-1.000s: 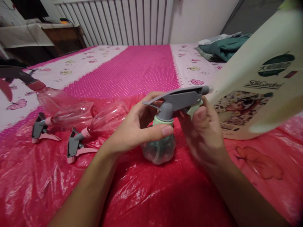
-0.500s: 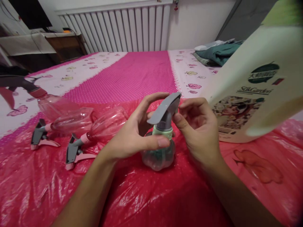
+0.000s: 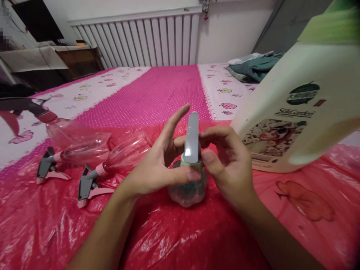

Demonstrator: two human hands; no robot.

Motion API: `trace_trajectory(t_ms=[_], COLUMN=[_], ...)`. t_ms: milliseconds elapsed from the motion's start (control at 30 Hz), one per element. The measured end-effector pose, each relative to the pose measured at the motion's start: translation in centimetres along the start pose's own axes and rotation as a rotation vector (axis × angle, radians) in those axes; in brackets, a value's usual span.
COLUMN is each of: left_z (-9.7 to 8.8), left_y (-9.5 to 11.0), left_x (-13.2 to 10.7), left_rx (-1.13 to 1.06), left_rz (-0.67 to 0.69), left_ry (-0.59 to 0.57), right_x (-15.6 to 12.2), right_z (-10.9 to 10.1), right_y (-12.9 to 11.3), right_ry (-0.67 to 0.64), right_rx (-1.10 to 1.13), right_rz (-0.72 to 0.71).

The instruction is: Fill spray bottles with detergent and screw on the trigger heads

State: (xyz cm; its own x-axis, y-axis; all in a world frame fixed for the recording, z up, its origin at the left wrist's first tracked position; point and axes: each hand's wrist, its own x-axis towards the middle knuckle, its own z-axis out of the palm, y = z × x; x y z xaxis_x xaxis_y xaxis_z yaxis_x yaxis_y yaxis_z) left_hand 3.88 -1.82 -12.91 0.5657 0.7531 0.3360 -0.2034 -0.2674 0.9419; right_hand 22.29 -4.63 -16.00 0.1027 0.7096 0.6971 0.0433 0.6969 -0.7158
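A small clear spray bottle [image 3: 187,189] with a green collar and grey trigger head [image 3: 192,137] stands upright on the red plastic sheet [image 3: 180,236]. My left hand [image 3: 157,168] wraps the bottle's neck, thumb across the green collar, index finger stretched up. My right hand [image 3: 225,161] pinches the grey trigger head from the right, whose narrow end now points at me.
Three clear pink spray bottles [image 3: 92,150] lie on their sides at the left. A large white detergent jug [image 3: 306,105] looms close at the right. Behind is a pink bedspread [image 3: 157,90], folded clothes [image 3: 253,67] and a white radiator [image 3: 140,37].
The grey trigger head has turned on the bottle, from pointing right to pointing toward me. My right hand shifted its grip with it. My left index finger has lifted.
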Motion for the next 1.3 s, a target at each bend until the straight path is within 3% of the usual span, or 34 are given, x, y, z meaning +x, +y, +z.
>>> trace_trajectory(t_ms=[267, 500, 900, 1100, 1300], left_z=[0.2, 0.4, -0.4, -0.2, 0.4], left_y=[-0.3, -0.3, -1.2, -0.4, 0.3], left_x=[0.0, 0.0, 0.0, 0.1, 0.3], left_rx=[-0.029, -0.018, -0.058, -0.121, -0.19], left_rz=[0.017, 0.032, -0.051, -0.227, -0.236], left_ry=[-0.041, -0.043, -0.024, 0.027, 0.022], right_x=[-0.4, -0.3, 0.0, 0.0, 0.0], right_z=[0.1, -0.4, -0.1, 0.1, 0.2], right_y=[0.0, -0.9, -0.7, -0.7, -1.0], right_ry=[0.007, -0.101, -0.168, -0.225, -0.234], right_rx=[-0.064, -0.083, 0.001, 0.125, 0.186], right_rz=[-0.048, -0.022, -0.054, -0.053, -0.023])
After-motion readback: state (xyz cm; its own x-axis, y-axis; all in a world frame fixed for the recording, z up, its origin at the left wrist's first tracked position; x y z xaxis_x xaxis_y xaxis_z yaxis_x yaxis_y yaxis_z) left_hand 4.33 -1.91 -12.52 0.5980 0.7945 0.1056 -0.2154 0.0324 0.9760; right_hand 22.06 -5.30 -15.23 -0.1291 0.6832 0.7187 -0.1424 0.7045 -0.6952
